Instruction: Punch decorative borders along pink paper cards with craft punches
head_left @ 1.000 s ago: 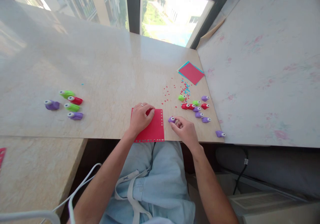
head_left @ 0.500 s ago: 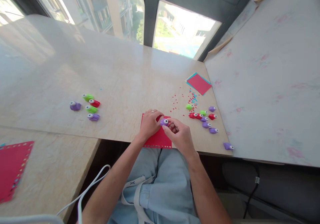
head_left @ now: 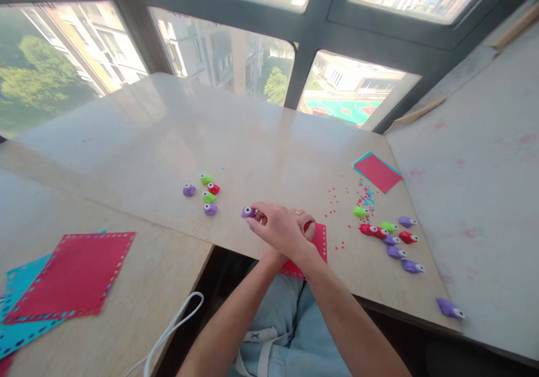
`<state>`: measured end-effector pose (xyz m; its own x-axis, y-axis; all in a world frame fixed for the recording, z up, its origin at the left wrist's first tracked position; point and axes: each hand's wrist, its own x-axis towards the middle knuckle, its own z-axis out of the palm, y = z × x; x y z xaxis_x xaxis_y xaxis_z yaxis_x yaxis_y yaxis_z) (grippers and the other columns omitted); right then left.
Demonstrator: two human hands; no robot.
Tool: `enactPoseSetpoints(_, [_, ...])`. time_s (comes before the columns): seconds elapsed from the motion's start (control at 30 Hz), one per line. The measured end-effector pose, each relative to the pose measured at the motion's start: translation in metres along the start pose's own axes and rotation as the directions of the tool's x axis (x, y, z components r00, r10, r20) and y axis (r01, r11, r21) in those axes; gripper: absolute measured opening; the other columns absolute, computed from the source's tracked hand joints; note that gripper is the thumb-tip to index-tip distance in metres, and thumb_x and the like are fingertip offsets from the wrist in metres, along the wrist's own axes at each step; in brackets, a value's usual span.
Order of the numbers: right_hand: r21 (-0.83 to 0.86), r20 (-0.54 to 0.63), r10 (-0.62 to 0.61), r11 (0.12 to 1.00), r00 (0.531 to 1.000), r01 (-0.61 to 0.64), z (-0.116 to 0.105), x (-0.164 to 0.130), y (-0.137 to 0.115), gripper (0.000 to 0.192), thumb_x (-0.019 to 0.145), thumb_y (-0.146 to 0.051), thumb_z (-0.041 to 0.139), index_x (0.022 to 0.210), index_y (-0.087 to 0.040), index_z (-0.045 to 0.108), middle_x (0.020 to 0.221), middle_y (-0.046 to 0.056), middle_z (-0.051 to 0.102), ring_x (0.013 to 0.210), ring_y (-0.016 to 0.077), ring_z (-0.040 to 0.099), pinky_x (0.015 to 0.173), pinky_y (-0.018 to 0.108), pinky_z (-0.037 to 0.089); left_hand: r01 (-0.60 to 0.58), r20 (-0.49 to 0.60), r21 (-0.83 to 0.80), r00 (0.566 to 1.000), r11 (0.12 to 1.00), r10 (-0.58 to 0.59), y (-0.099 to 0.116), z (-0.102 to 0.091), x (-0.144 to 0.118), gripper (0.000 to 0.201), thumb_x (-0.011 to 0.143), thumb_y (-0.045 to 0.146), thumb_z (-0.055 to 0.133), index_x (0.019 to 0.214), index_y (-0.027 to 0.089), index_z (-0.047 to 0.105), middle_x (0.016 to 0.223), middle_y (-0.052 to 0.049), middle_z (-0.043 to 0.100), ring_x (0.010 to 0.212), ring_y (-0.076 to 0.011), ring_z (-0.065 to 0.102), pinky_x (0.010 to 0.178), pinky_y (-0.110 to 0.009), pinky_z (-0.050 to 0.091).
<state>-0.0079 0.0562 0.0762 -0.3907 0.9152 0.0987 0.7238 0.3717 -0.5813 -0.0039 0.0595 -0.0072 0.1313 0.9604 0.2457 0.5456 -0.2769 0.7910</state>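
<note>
Purple punch [head_left: 248, 212] sits pinched in my right hand's [head_left: 280, 228] fingertips at frame centre, pointing left toward the punch cluster [head_left: 204, 192]; my left hand [head_left: 309, 232], mostly hidden beneath, presses the red sheet [head_left: 316, 242].

Five small punches [head_left: 205, 192] clustered on marble table [head_left: 252, 141]: purple, two green, red, purple. Right side: green, red and purple punches [head_left: 389, 237] grouped; lone purple punch [head_left: 450, 308] near front edge. Red-on-blue paper square [head_left: 377, 172] far right, confetti [head_left: 362, 197] scattered beside it. Lower left: red perforated sheet [head_left: 73, 273] atop blue sheets [head_left: 17, 332]. White cable [head_left: 168, 332] below.
</note>
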Motion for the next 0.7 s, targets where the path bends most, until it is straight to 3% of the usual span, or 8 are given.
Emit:
enactPoseSetpoints(0.1, [-0.062, 0.149, -0.013, 0.998, 0.989, 0.022, 0.011, 0.02, -0.009, 0.016, 0.088, -0.03, 0.059, 0.092, -0.021, 0.071, 0.081, 0.004, 0.073, 0.072, 0.0182, 0.064, 0.063, 0.027, 0.04, -0.069, 0.029, 0.024, 0.997, 0.997, 0.068, -0.003, -0.002, 0.002, 0.011, 0.082, 0.016, 0.063, 0.081, 0.022, 0.072, 0.083, -0.003, 0.07, 0.08, -0.0179, 0.061, 0.082, -0.034, 0.047])
enactPoseSetpoints(0.33, [-0.181, 0.281, 0.044, 0.983, 0.959, 0.008, 0.037, 0.053, -0.021, 0.023, 0.091, -0.032, 0.052, 0.099, -0.019, 0.069, 0.091, 0.007, 0.074, 0.08, 0.0192, 0.067, 0.065, 0.027, 0.042, -0.06, 0.087, 0.066, 0.995, 0.996, 0.054, 0.004, -0.009, 0.002, 0.011, 0.084, 0.018, 0.062, 0.083, 0.021, 0.072, 0.086, -0.003, 0.073, 0.085, -0.0189, 0.063, 0.082, -0.034, 0.047])
enactPoseSetpoints(0.53, [-0.187, 0.291, 0.025, 0.982, 0.956, 0.031, 0.053, 0.071, -0.026, 0.025, 0.092, -0.031, 0.051, 0.097, -0.017, 0.07, 0.093, 0.012, 0.075, 0.083, 0.0242, 0.069, 0.066, 0.029, 0.045, -0.062, 0.1, 0.034, 0.993, 0.997, 0.059, 0.003, -0.01, 0.003, 0.01, 0.084, 0.019, 0.062, 0.084, 0.022, 0.072, 0.088, -0.005, 0.073, 0.086, -0.0199, 0.064, 0.084, -0.036, 0.048])
enactPoseSetpoints(0.7, [-0.077, 0.274, -0.019, 0.996, 0.962, 0.041, 0.058, 0.078, -0.026, 0.019, 0.09, -0.025, 0.054, 0.097, -0.018, 0.07, 0.093, 0.01, 0.074, 0.086, 0.0235, 0.069, 0.07, 0.03, 0.047, -0.067, 0.089, 0.02, 0.994, 0.998, 0.065, -0.002, -0.006, 0.003, 0.012, 0.086, 0.021, 0.06, 0.085, 0.022, 0.072, 0.087, -0.006, 0.073, 0.088, -0.0219, 0.064, 0.084, -0.039, 0.047])
